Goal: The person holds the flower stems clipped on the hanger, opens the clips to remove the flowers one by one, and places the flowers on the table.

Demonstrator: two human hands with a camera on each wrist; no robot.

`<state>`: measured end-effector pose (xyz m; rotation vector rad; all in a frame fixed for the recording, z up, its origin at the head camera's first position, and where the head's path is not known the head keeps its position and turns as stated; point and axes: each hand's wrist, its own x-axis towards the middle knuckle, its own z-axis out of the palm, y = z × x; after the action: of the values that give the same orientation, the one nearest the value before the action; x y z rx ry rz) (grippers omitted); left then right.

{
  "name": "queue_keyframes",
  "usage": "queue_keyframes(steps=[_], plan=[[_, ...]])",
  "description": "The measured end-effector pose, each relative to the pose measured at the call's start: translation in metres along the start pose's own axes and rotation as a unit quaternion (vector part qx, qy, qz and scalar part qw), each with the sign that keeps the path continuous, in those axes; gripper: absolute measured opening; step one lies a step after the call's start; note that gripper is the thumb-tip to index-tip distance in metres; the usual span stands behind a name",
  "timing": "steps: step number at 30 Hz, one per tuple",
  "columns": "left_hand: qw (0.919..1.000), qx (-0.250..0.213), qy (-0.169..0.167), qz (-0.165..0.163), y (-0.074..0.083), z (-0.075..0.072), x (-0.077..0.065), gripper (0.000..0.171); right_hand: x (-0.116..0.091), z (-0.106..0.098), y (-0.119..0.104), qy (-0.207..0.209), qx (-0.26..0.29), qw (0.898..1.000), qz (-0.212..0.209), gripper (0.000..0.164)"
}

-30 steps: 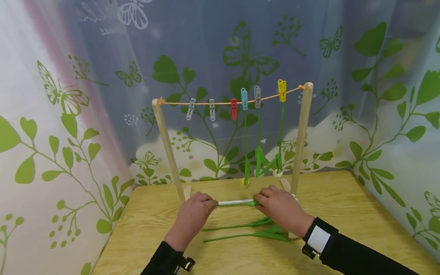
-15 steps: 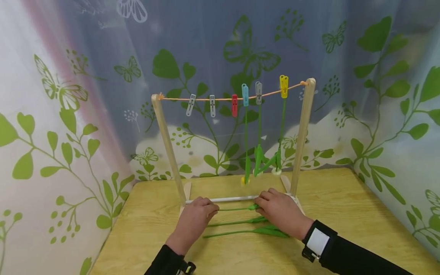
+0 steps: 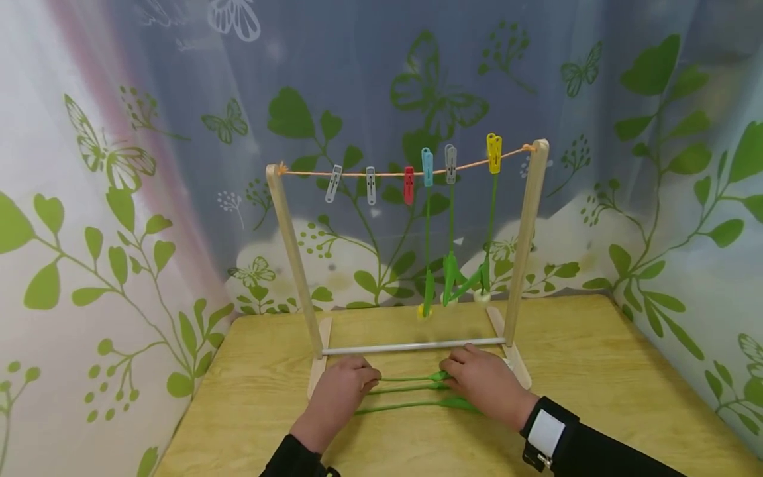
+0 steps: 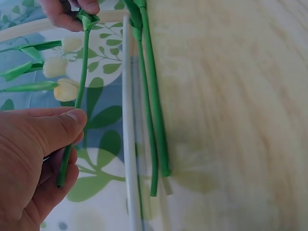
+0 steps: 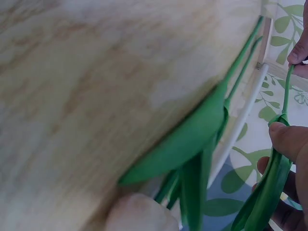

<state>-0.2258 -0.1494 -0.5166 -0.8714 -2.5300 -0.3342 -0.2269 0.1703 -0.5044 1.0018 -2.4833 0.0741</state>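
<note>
Both hands hold one artificial tulip by its green stem (image 4: 83,79). My left hand (image 3: 340,402) pinches the stem near its bare end, which pokes out below the fingers in the left wrist view. Around the leaves (image 5: 269,192), just below the flower, my right hand (image 3: 491,383) grips the same tulip; its bloom is hidden. Two more tulips lie side by side on the wooden table (image 3: 238,404), closer to me, their stems (image 4: 156,106) parallel. One pale bloom (image 5: 142,214) shows at the bottom of the right wrist view.
Behind the hands stands a wooden frame (image 3: 527,232) with a white crossbar (image 3: 411,346). Its orange cord carries blue (image 3: 427,167), grey (image 3: 450,164) and yellow (image 3: 494,154) clothespins, with tulips hanging bloom-down. A red clothespin (image 3: 408,185) and two grey ones hold nothing. Patterned curtains surround the table.
Both hands have moved toward me with the tulip, from in front of the white crossbar to beside the two tulips on the table. The grips look the same.
</note>
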Motion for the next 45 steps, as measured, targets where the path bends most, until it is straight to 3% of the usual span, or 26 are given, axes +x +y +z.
queue_keyframes(steps=[9, 13, 21, 28, 45], plan=[[0.9991, -0.009, -0.04, 0.005, -0.003, 0.004, 0.002, 0.006, 0.0, 0.007, 0.0, -0.047, 0.02, 0.999, 0.013, 0.021], [0.9981, -0.012, -0.059, -0.009, -0.004, 0.007, 0.003, 0.005, -0.001, 0.014, 0.002, -0.042, 0.022, 0.999, 0.015, 0.022], [0.9884, -0.061, -0.133, -0.041, -0.006, 0.013, 0.001, 0.007, -0.004, 0.027, 0.001, -0.047, 0.004, 0.999, 0.018, 0.02], [0.9842, -0.079, -0.155, -0.031, -0.007, 0.019, -0.001, 0.007, -0.008, 0.03, 0.001, -0.062, 0.015, 0.998, 0.025, 0.019], [0.979, -0.062, -0.193, -0.018, -0.005, 0.011, 0.005, 0.008, -0.002, 0.027, -0.001, -0.085, 0.018, 0.996, 0.025, 0.019]])
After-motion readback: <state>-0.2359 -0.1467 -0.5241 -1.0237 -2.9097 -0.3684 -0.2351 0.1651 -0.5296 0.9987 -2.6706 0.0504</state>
